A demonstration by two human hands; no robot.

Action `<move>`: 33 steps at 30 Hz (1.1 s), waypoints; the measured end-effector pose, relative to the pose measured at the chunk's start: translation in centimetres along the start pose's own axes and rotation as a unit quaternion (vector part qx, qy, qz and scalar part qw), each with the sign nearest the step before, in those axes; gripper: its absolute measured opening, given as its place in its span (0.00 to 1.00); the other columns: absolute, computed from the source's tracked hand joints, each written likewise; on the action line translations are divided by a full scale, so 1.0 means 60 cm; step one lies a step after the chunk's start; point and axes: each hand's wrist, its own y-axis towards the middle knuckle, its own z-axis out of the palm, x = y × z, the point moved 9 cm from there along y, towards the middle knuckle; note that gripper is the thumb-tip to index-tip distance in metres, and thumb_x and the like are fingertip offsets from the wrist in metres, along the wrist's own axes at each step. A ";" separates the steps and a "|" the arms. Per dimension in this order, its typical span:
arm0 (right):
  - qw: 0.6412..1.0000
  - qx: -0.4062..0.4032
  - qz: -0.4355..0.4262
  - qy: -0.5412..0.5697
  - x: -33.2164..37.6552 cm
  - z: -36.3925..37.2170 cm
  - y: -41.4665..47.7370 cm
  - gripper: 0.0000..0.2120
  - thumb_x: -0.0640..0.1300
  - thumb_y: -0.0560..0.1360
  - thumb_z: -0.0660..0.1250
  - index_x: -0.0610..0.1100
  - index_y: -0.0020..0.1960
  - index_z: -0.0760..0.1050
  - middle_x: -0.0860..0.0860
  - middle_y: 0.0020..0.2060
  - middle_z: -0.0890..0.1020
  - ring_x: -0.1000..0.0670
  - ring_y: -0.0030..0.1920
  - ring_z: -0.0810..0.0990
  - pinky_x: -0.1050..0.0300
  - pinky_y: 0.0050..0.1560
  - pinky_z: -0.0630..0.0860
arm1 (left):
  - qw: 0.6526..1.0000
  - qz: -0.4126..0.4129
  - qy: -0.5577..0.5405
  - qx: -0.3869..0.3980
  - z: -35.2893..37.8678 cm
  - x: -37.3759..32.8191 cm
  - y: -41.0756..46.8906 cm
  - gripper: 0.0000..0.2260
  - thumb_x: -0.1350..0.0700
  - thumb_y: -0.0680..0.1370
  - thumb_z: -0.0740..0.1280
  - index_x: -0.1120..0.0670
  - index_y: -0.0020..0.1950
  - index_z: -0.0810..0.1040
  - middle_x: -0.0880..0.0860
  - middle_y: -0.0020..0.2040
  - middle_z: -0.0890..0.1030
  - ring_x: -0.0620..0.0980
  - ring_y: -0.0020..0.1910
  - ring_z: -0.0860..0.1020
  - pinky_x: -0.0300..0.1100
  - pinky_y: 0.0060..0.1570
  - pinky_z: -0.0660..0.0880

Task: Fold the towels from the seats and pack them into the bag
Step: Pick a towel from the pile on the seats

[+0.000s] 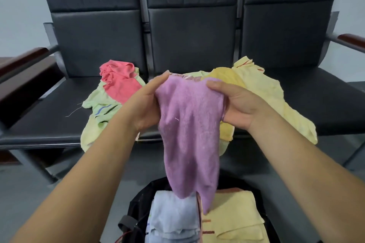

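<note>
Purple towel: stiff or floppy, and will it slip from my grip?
Probably floppy: the purple towel hangs in limp folds between the left hand and right hand. Likely light: both grip only its top edge. Its fuzzy pile should resist slipping.

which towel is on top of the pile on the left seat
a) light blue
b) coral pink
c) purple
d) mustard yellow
b: the coral pink towel lies crumpled on top of the pale green towel on the left seat, while the purple towel hangs between the left hand and the right hand above the bag.
</note>
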 end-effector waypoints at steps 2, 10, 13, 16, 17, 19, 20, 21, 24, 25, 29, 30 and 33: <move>0.999 -0.010 -0.019 0.038 0.016 0.006 0.003 0.08 0.43 0.78 0.68 0.39 0.54 0.81 0.45 0.47 0.86 0.48 0.48 0.85 0.51 0.54 0.82 | 0.992 -0.039 0.090 0.074 0.001 0.027 -0.003 0.20 0.43 0.73 0.74 0.53 0.60 0.84 0.57 0.61 0.83 0.55 0.62 0.81 0.50 0.60 0.78; 0.997 -0.062 -0.022 0.042 0.042 -0.026 0.017 0.05 0.39 0.80 0.67 0.39 0.47 0.79 0.43 0.46 0.85 0.47 0.48 0.86 0.50 0.53 0.83 | 0.994 -0.030 0.104 0.025 -0.001 0.081 0.025 0.09 0.60 0.73 0.70 0.59 0.51 0.85 0.59 0.50 0.84 0.55 0.51 0.82 0.52 0.56 0.80; 0.998 -0.070 -0.003 -0.004 0.040 -0.053 0.018 0.08 0.40 0.79 0.67 0.39 0.43 0.81 0.43 0.46 0.84 0.47 0.45 0.85 0.53 0.47 0.84 | 0.999 -0.011 -0.028 0.038 0.025 0.059 0.028 0.10 0.59 0.78 0.65 0.55 0.53 0.85 0.57 0.50 0.83 0.52 0.47 0.83 0.49 0.48 0.81; 0.999 0.012 0.014 0.039 0.018 -0.040 0.013 0.19 0.52 0.79 0.63 0.38 0.54 0.84 0.43 0.53 0.85 0.47 0.51 0.86 0.54 0.51 0.83 | 0.989 -0.007 -0.148 0.002 0.038 0.042 0.028 0.15 0.58 0.81 0.62 0.58 0.44 0.87 0.57 0.48 0.85 0.52 0.47 0.85 0.48 0.53 0.81; 0.997 0.037 0.010 0.066 0.012 -0.035 0.013 0.25 0.56 0.79 0.61 0.38 0.63 0.81 0.43 0.60 0.83 0.46 0.58 0.84 0.52 0.56 0.82 | 0.984 0.002 -0.178 -0.002 0.041 0.036 0.029 0.16 0.58 0.81 0.61 0.60 0.44 0.87 0.57 0.48 0.85 0.51 0.49 0.84 0.47 0.59 0.79; 0.993 0.086 0.008 0.082 0.000 -0.023 0.011 0.29 0.58 0.80 0.59 0.38 0.72 0.73 0.42 0.69 0.78 0.44 0.69 0.77 0.49 0.67 0.76 | 0.977 0.015 -0.212 -0.005 0.043 0.030 0.030 0.12 0.58 0.81 0.63 0.60 0.48 0.85 0.57 0.52 0.84 0.52 0.55 0.83 0.49 0.66 0.74; 0.992 0.106 0.007 0.067 -0.004 -0.019 0.011 0.28 0.55 0.80 0.60 0.38 0.73 0.72 0.42 0.69 0.77 0.44 0.71 0.75 0.48 0.69 0.74 | 0.977 0.012 -0.215 -0.011 0.040 0.029 0.028 0.09 0.59 0.80 0.64 0.61 0.54 0.82 0.58 0.54 0.83 0.53 0.58 0.82 0.51 0.68 0.73; 0.993 0.117 0.005 0.031 -0.008 -0.017 0.011 0.25 0.52 0.81 0.60 0.39 0.73 0.72 0.43 0.68 0.78 0.44 0.70 0.75 0.46 0.69 0.74 | 0.979 0.006 -0.203 -0.022 0.031 0.030 0.028 0.12 0.59 0.79 0.66 0.62 0.60 0.79 0.59 0.57 0.82 0.54 0.60 0.81 0.52 0.68 0.73; 0.993 0.065 -0.003 -0.102 -0.012 -0.034 0.016 0.16 0.41 0.78 0.66 0.38 0.65 0.78 0.42 0.57 0.82 0.42 0.60 0.80 0.40 0.64 0.78 | 0.989 -0.014 -0.145 -0.027 0.014 0.037 0.018 0.27 0.61 0.77 0.70 0.63 0.75 0.68 0.62 0.64 0.79 0.59 0.65 0.79 0.56 0.70 0.71; 0.993 0.041 -0.004 -0.113 -0.011 -0.040 0.016 0.17 0.40 0.77 0.68 0.36 0.64 0.78 0.41 0.55 0.83 0.42 0.58 0.81 0.41 0.61 0.80 | 0.992 0.003 -0.121 -0.023 0.009 0.032 0.016 0.29 0.63 0.76 0.71 0.61 0.76 0.66 0.63 0.65 0.79 0.59 0.66 0.78 0.56 0.69 0.72; 0.996 -0.024 -0.037 -0.082 0.007 -0.050 0.009 0.19 0.39 0.76 0.70 0.33 0.65 0.78 0.40 0.57 0.84 0.44 0.55 0.84 0.50 0.53 0.82 | 0.991 0.069 0.090 -0.072 -0.018 0.006 0.002 0.27 0.65 0.71 0.73 0.54 0.69 0.73 0.55 0.62 0.82 0.53 0.62 0.81 0.49 0.59 0.79; 0.995 -0.036 -0.050 -0.075 0.015 -0.051 0.007 0.18 0.38 0.76 0.69 0.34 0.64 0.78 0.40 0.58 0.84 0.44 0.55 0.84 0.51 0.53 0.82 | 0.986 0.067 0.135 -0.070 -0.020 0.004 0.000 0.25 0.63 0.71 0.74 0.55 0.67 0.75 0.54 0.60 0.84 0.52 0.59 0.82 0.47 0.57 0.80; 0.995 -0.053 -0.068 -0.051 0.024 -0.049 0.001 0.14 0.37 0.77 0.68 0.34 0.62 0.79 0.40 0.55 0.85 0.46 0.53 0.84 0.54 0.51 0.83 | 0.981 0.051 0.169 -0.075 -0.031 0.000 -0.009 0.13 0.59 0.74 0.73 0.60 0.57 0.81 0.54 0.47 0.86 0.49 0.45 0.84 0.39 0.42 0.81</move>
